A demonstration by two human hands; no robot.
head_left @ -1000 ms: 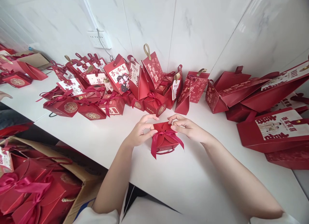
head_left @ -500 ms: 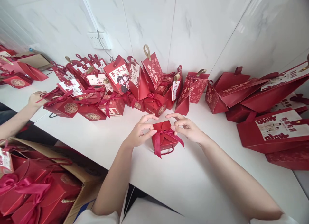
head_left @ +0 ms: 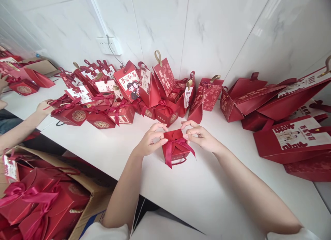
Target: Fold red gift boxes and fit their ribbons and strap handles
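Note:
A small red gift box [head_left: 178,153] stands on the white table in front of me, with a dark pink ribbon [head_left: 169,152] tied in a bow across its folded top. My left hand [head_left: 151,140] is at the box's left side, thumb and finger pinching the ribbon by the knot's left. On the opposite side my right hand [head_left: 198,136] pinches the bow's right part, fingers curled over the box's far corner. Both ribbon tails hang down the front. A red cord handle [head_left: 179,162] loops out at the near face.
Behind the box, several red gift boxes [head_left: 167,112] and tall bags stand in a row by the tiled wall. More red bags [head_left: 294,140] lie to the right. A carton [head_left: 94,205] of ribboned boxes is at lower left. Another person's hand [head_left: 45,107] touches the boxes at left.
My hands stay at the bow, with the right fingers shifted slightly. The view has turned a little left, and another hand now shows at the far left edge.

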